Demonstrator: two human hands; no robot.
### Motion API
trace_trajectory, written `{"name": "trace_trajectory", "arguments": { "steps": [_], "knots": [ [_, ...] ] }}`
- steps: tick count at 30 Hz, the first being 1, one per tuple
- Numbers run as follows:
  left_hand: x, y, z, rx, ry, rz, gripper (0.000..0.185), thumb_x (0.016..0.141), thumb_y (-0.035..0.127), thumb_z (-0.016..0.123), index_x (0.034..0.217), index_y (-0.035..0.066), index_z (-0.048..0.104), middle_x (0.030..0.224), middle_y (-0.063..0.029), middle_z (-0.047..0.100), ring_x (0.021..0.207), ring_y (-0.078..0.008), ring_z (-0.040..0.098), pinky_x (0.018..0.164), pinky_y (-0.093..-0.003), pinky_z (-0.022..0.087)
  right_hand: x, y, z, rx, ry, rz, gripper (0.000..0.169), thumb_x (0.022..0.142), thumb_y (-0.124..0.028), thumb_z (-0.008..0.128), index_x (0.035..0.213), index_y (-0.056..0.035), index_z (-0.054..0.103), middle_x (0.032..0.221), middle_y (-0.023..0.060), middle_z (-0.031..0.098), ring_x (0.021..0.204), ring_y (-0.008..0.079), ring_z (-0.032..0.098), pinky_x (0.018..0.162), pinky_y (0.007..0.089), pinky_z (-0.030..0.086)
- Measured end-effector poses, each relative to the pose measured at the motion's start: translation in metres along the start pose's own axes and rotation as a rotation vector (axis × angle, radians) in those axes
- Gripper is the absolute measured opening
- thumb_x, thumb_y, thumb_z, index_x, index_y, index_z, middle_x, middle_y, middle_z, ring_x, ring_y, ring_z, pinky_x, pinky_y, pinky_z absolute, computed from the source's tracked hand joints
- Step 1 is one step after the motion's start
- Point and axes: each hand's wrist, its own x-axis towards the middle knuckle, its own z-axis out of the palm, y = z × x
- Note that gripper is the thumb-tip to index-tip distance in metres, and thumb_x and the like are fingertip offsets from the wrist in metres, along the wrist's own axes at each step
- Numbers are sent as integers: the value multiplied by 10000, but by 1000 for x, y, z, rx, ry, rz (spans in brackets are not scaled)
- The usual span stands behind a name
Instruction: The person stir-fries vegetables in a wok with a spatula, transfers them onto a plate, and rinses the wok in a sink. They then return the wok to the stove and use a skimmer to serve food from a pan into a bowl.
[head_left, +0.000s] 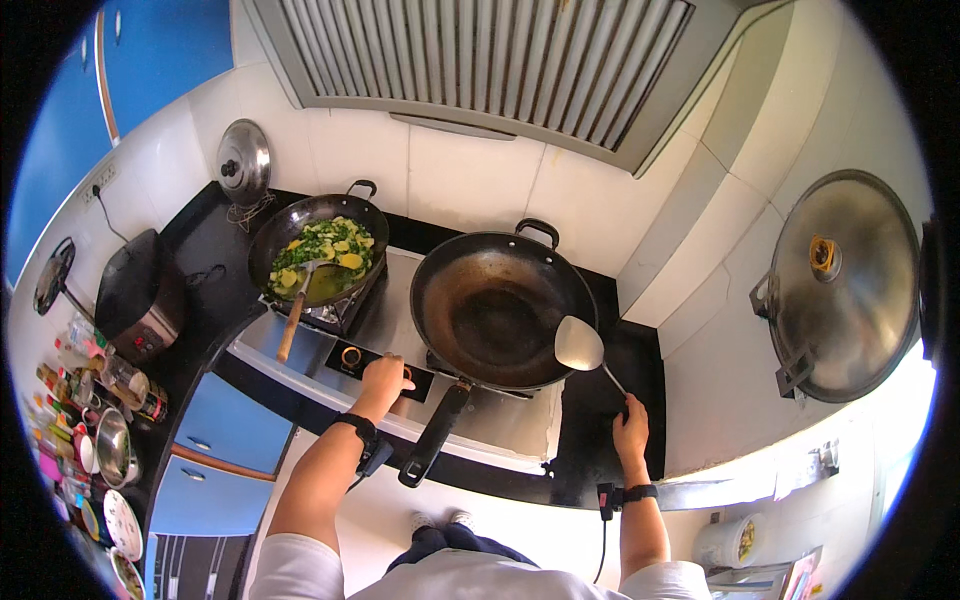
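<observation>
My left hand (384, 384) is at the front control panel of the gas stove, its fingers closed around the right burner knob (407, 373), which they partly hide. In my right hand (632, 433) is the handle of a metal wok spatula (579, 343). Its blade overlaps the right rim of a large dark wok (495, 307); whether it touches the rim I cannot tell. No food shows in this wok, and its long black handle (436, 435) points towards me. On the left burner, a smaller wok (262, 244) holds chopped greens and yellow slices (326, 244) in liquid.
A wooden-handled ladle (294, 319) rests in the left wok, its handle jutting over the stove's front. A rice cooker (141, 300), bottles and bowls line the left counter (206, 285). A steel lid (244, 161) leans behind. Another large lid (847, 285) hangs at right.
</observation>
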Motion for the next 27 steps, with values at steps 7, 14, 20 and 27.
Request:
{"name": "trace_trajectory", "arguments": {
  "steps": [7,14,20,27],
  "knots": [
    [-3,-3,1,-108,-2,-13,443,649,338,779,859,-21,626,896,-181,617,814,-332,633,708,-410,514,-26,-97,-12,305,-575,78,237,810,-10,554,1040,-20,612,999,159,645,865,227,641,749,300,497],
    [-10,-2,11,-230,131,-83,291,571,213,805,779,56,675,832,-122,629,799,-298,650,713,-393,518,-51,-258,4,1482,-1615,256,650,932,-495,443,1362,-16,344,1092,148,602,1048,257,575,901,391,452],
    [-15,-1,26,-235,143,-90,472,643,312,776,953,-2,609,945,-119,592,838,-305,639,670,-393,536,-61,-289,10,1526,-1427,615,305,912,-270,586,1101,-41,517,999,153,630,823,190,592,805,331,479],
    [-15,-5,41,-361,212,-117,376,660,257,773,908,26,611,968,-95,574,899,-282,624,706,-389,535,-51,-276,8,1413,-1533,526,423,891,-318,602,1150,-3,489,953,134,626,844,219,618,811,362,482]
  ]
}}
